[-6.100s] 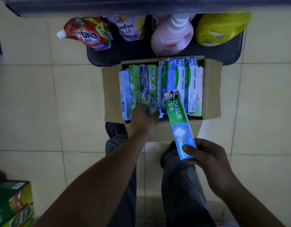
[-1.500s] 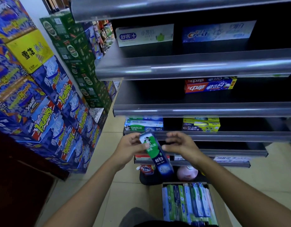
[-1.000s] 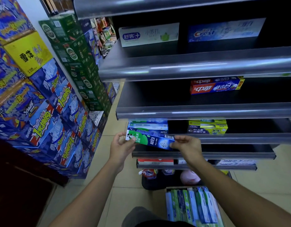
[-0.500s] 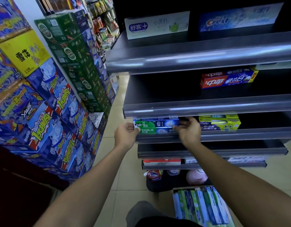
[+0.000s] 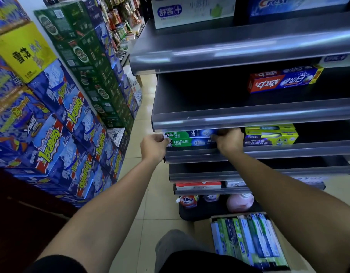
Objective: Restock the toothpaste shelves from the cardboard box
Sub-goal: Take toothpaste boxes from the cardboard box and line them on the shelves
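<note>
Your left hand [image 5: 153, 144]: fingers curled, pinching the left end of the top Darlie carton [image 5: 190, 133]
Your right hand [image 5: 228, 139]: fingers curled over the same carton's right end, gripping it; the thumb is hidden
Carton in hand: flat, long side towards you, appearing to rest on a second Darlie carton [image 5: 187, 143], tucked under the lip of the shelf above, just at 3 o'clock of the view's centre
Darlie shelf [image 5: 278, 151]: carries that two-high stack at its left end, with yellow-green cartons [image 5: 270, 134] at 3 o'clock of the stack; your right hand sits between the two groups
Done so far: by my judgement this carton is all but placed; you have only to square it and let go
Cardboard box [image 5: 202, 226]: on the floor at 5 o'clock, its right side covered by your right forearm
Stock left in it: a full-looking row of toothpaste cartons [image 5: 247, 238] standing on end, green, white and blue; I reckon most of the job is ahead of you
Gaps to fill: the shelf at 2 o'clock shows one red carton [image 5: 282, 78] and much dark bare board; the top shelf at 1 o'clock shows a white carton [image 5: 192, 11] and a blue Crest carton [image 5: 288, 2]; the lower shelves at 4 o'clock look thinly stocked, though their depth is hidden
Not your concern: beer cases [image 5: 58, 107] stacked from 8 to 11 o'clock
</note>
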The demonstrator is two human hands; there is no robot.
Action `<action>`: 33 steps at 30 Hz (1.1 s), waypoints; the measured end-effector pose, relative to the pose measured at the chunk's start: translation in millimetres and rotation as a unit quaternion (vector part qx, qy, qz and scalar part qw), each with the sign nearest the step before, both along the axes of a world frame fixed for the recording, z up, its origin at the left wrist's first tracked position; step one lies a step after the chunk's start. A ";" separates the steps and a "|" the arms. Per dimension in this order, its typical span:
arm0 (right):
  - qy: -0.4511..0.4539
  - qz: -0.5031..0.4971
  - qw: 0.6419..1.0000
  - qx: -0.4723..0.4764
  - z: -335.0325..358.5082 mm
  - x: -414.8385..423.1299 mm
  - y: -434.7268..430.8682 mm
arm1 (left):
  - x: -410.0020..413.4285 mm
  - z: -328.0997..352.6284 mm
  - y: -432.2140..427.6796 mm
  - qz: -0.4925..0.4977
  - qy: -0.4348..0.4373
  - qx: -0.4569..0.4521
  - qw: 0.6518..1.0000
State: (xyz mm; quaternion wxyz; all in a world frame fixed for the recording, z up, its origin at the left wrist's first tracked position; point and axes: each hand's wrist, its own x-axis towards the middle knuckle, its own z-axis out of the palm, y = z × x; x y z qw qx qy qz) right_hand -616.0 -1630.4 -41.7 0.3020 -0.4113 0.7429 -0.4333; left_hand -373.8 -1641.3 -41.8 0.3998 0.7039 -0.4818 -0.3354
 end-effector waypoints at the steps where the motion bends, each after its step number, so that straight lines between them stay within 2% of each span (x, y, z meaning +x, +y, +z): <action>1: -0.004 -0.002 1.000 -0.003 1.4 0.4 -0.9 | -1.6 1.6 -1.0 0.002 -0.001 0.001 1.000; 7: 0.010 0.028 0.999 -0.015 11.3 -6.9 24.3 | -1.3 5.6 18.2 0.031 -0.011 0.014 0.999; 10: -0.009 0.082 0.995 -0.065 14.2 -26.3 64.3 | 1.7 -5.6 51.8 0.066 -0.033 -0.031 0.997; 13: 0.005 0.134 0.990 -0.049 5.3 -69.7 108.0 | -7.7 -29.1 100.8 0.039 -0.074 -0.029 0.996; 18: 0.012 0.114 0.989 0.094 -50.6 -180.9 171.8 | -59.9 -91.3 193.2 -0.016 -0.118 0.120 0.986; 24: -0.014 0.114 0.955 0.274 -153.5 -260.2 254.1 | -170.8 -166.7 303.0 -0.134 -0.135 0.288 0.938; 29: -0.074 0.074 0.924 0.368 -240.2 -285.5 294.0 | -253.3 -239.2 326.3 -0.138 -0.123 0.398 0.898; 31: -0.088 0.044 0.919 0.381 -275.0 -292.2 300.7 | -278.8 -282.0 323.7 -0.151 -0.124 0.442 0.875; 33: -0.102 0.016 0.915 0.389 -306.7 -292.7 308.0 | -299.3 -327.2 318.0 -0.149 -0.117 0.461 0.867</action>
